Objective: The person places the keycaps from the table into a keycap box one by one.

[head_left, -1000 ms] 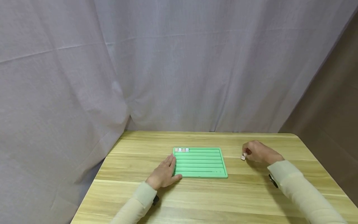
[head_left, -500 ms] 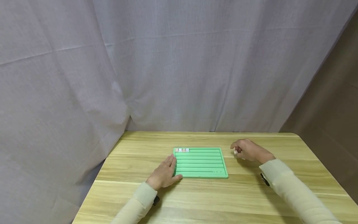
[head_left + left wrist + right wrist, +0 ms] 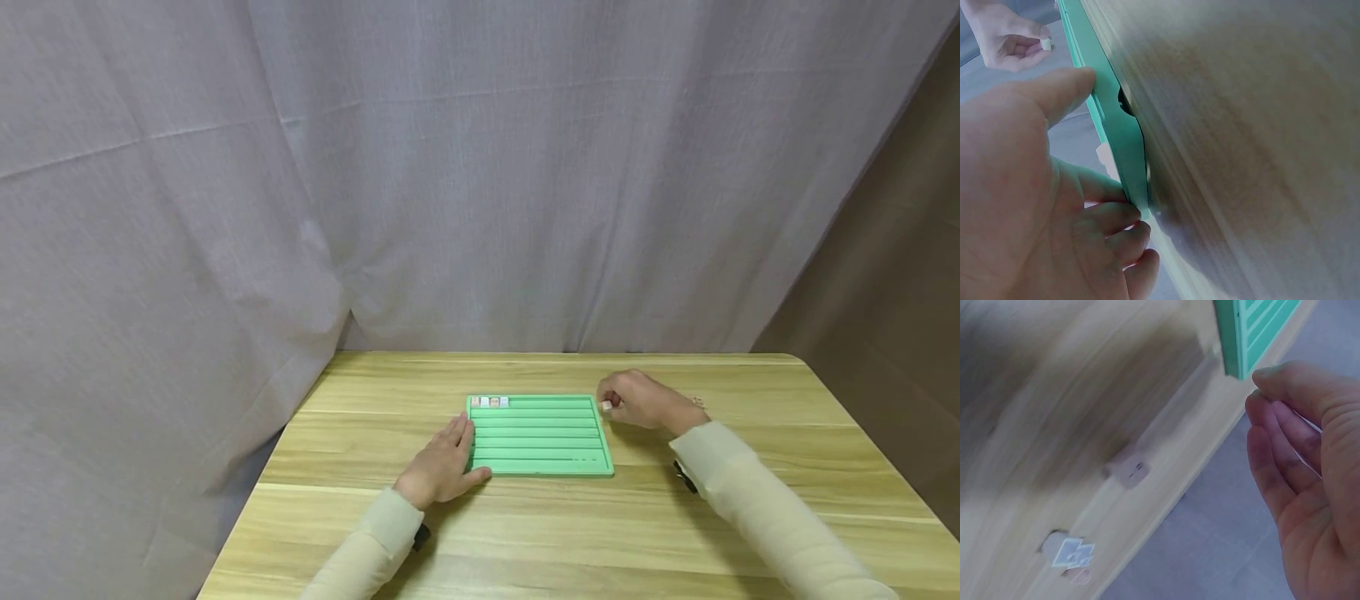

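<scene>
My left hand [image 3: 438, 464] rests against the left side of a green ridged tray [image 3: 536, 434], its fingers along the side and the thumb at the front corner. Several white and pinkish keycaps [image 3: 489, 402] sit in a row in the tray's far left groove. My right hand [image 3: 639, 401] pinches a small whitish keycap [image 3: 607, 406] between thumb and fingers, close by the tray's far right corner. The left wrist view also shows this held keycap [image 3: 1046, 44]; in the right wrist view the fingertips hide most of it.
On the wooden table right of the tray lie loose keycaps: a pinkish one with a dark mark [image 3: 1129, 469] and a patterned white one [image 3: 1071, 551] with a pinkish one beside it. My right wrist partly covers them in the head view. A grey curtain [image 3: 480, 208] hangs behind the table.
My right hand has picked a keycap off the table and moved left with it to the tray's right edge. My left hand stays at the tray's left side.
</scene>
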A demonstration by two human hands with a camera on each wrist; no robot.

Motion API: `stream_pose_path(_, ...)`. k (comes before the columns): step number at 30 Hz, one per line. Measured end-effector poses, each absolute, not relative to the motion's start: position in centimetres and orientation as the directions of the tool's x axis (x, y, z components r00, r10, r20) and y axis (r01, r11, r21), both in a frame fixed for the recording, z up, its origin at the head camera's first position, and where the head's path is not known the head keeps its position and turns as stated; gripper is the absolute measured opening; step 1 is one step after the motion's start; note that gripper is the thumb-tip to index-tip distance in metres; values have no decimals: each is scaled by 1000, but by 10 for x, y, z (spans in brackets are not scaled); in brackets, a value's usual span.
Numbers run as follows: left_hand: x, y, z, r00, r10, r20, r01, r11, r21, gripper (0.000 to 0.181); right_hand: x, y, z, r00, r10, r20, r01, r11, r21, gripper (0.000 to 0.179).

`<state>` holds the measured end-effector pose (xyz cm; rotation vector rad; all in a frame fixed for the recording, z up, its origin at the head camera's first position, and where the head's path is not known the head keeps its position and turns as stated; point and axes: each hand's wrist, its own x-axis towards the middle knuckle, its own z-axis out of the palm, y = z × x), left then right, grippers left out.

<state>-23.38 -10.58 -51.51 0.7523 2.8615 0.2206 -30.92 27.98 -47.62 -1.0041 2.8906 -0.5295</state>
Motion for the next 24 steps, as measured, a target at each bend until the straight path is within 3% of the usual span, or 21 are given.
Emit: stream_pose_path(24, -232, -104, -512, -859, 497, -120, 472, 862, 187, 88, -322, 201, -473, -742, -656, 137, -660, 680, -319, 10)
